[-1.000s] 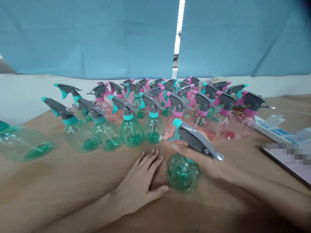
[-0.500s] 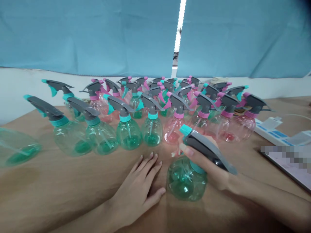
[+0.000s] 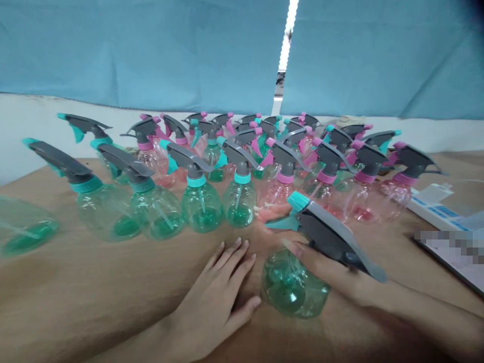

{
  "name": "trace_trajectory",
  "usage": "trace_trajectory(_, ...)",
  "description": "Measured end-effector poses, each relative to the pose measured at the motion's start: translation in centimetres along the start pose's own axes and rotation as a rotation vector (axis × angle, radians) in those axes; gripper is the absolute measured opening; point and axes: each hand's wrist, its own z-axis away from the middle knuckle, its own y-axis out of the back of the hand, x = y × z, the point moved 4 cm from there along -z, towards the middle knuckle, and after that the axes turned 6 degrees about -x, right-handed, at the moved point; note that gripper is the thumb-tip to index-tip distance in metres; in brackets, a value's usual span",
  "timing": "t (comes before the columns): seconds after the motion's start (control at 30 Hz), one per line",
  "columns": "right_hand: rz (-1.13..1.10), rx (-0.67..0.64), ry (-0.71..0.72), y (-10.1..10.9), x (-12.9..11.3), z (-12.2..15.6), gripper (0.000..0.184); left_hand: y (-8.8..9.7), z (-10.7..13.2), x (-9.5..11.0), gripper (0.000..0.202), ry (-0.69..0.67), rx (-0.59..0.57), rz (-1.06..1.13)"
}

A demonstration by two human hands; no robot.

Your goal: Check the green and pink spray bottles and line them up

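Observation:
My right hand [image 3: 325, 267] is wrapped round the neck of a green spray bottle [image 3: 293, 287] with a grey head and teal nozzle [image 3: 325, 232], which stands on the brown table [image 3: 94, 292] in front of me. A finger lies by the teal trigger. My left hand [image 3: 221, 290] rests flat on the table just left of that bottle, fingers stretched out, its thumb almost touching the bottle's base. Behind both hands stand several green spray bottles [image 3: 202, 201] on the left and several pink ones [image 3: 280, 189] on the right.
A green bottle body [image 3: 22, 227] without a spray head lies at the far left. A white power strip [image 3: 434, 206] and a flat device [image 3: 454, 252] sit at the right edge. A white wall and blue curtain [image 3: 151, 50] close off the back.
The held bottle has shifted slightly right and nearer, with its head tilted further to the right. My left hand has stayed flat in the same spot.

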Motion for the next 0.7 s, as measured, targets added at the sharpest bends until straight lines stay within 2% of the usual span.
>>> trace_trajectory(0.13,-0.104,-0.026,-0.038,-0.24,0.0,-0.36,0.033,-0.04,0.02,-0.07,0.056,0.001,0.0,0.006)
trace_trajectory(0.3,-0.057,-0.003,0.008,-0.26,0.48,-0.11,0.035,-0.1,0.0,-0.15,0.056,-0.002,-0.002,0.005)
trace_trajectory(0.5,0.017,0.045,0.054,-0.09,0.51,-0.14,0.027,-0.11,0.03,-0.08,0.056,0.003,-0.024,-0.014)
trace_trajectory(0.7,0.087,0.008,0.094,-0.35,0.37,-0.31,0.03,0.0,-0.01,0.02,0.056,0.013,-0.031,-0.008)
